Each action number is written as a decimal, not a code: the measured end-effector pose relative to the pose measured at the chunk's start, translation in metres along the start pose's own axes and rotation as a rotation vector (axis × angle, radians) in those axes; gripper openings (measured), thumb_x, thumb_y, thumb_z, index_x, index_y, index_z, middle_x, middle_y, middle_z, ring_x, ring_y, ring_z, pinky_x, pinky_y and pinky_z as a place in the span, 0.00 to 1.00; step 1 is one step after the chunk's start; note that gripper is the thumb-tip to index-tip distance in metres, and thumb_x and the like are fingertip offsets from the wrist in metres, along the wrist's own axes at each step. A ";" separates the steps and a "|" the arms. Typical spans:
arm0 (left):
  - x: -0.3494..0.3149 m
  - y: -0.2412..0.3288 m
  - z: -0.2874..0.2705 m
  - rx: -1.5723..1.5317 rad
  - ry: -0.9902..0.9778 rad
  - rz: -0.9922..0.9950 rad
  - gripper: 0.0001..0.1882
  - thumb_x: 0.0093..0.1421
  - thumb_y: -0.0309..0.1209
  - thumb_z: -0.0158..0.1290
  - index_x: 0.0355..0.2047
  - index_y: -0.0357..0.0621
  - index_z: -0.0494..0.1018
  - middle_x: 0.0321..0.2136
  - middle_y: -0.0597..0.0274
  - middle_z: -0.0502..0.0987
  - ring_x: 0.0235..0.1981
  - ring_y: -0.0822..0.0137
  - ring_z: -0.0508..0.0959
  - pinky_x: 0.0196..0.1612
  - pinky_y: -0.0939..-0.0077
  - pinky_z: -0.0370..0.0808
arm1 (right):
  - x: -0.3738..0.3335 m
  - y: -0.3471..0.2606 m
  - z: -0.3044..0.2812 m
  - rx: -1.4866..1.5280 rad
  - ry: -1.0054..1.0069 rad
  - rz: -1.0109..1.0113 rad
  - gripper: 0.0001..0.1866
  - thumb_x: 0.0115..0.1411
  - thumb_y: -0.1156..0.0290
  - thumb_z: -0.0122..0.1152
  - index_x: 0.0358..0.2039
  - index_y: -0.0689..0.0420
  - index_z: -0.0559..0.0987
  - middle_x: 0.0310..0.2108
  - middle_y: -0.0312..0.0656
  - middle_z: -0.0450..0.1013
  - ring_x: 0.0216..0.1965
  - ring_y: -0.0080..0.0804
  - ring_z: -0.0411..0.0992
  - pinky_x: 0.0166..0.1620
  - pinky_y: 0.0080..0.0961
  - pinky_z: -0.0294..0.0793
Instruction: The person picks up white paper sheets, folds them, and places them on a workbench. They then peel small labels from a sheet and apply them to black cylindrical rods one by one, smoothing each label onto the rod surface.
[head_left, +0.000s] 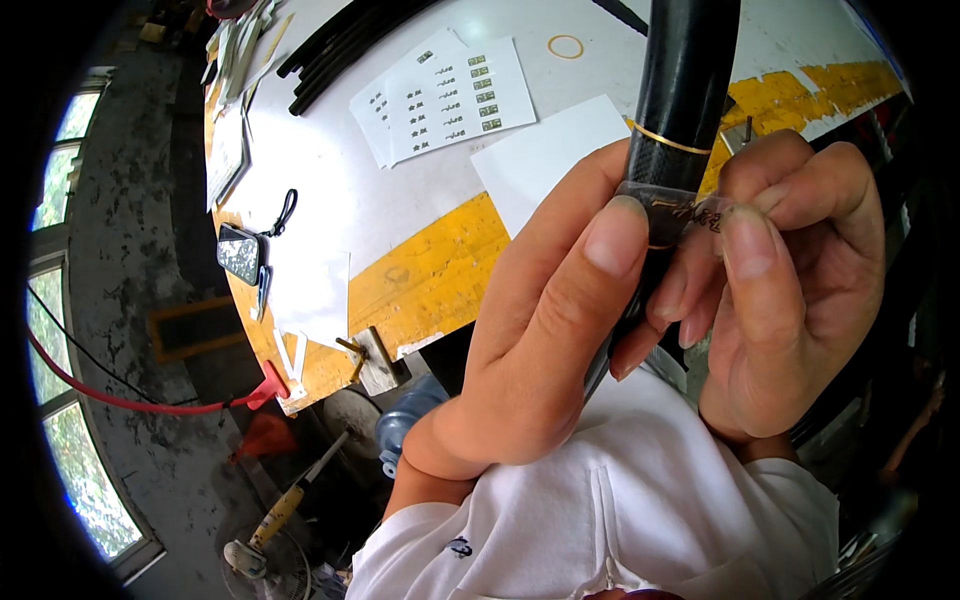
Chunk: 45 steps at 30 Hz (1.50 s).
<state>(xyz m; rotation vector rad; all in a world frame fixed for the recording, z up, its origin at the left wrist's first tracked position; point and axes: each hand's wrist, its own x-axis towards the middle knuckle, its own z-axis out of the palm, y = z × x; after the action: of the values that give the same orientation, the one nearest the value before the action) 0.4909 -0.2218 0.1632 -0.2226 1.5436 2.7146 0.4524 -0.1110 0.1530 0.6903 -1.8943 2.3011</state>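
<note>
A glossy black tube [688, 85] with thin gold rings rises from my lap past the table edge. My left hand [545, 330] is wrapped round it, and the thumb presses one end of a small transparent film sticker [668, 207] against its side. Dark lettering-like marks show on the film. At the film's other end, my right hand [790, 290] pinches it between thumb and fingers, just to the right of the tube. The tube's lower part is hidden behind my hands.
On the white-and-yellow table [420, 275] lie printed sticker sheets [460, 100], a blank white sheet [550, 160], a rubber band [566, 46], several black tubes [345, 40] and a phone [240, 252]. A wooden block [375, 362] sits at the near edge. A blue water bottle [408, 415] stands below.
</note>
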 end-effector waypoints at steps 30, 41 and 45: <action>0.004 -0.006 -0.022 -0.096 -0.243 0.022 0.28 0.70 0.43 0.35 0.61 0.34 0.55 0.26 0.64 0.68 0.27 0.76 0.67 0.25 0.87 0.61 | -0.014 0.028 -0.004 0.275 0.159 0.089 0.05 0.60 0.80 0.47 0.34 0.61 0.61 0.26 0.43 0.64 0.14 0.18 0.65 0.14 0.10 0.65; 0.001 -0.004 -0.006 0.007 -0.060 0.031 0.33 0.66 0.47 0.35 0.58 0.26 0.58 0.23 0.66 0.67 0.21 0.78 0.64 0.22 0.87 0.58 | 0.003 0.007 0.008 0.089 0.019 -0.048 0.06 0.59 0.81 0.48 0.34 0.61 0.62 0.26 0.43 0.64 0.14 0.17 0.65 0.14 0.09 0.64; 0.001 -0.008 -0.020 -0.058 -0.212 0.047 0.27 0.71 0.42 0.34 0.61 0.34 0.55 0.26 0.64 0.67 0.26 0.76 0.67 0.24 0.88 0.60 | -0.005 0.008 0.008 0.046 0.079 -0.009 0.06 0.60 0.81 0.49 0.34 0.61 0.62 0.26 0.43 0.64 0.14 0.17 0.65 0.14 0.09 0.64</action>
<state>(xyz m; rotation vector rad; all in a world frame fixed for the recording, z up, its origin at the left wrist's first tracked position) 0.4927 -0.2347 0.1460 0.1005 1.4324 2.7151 0.4564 -0.1191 0.1450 0.6021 -1.8064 2.3375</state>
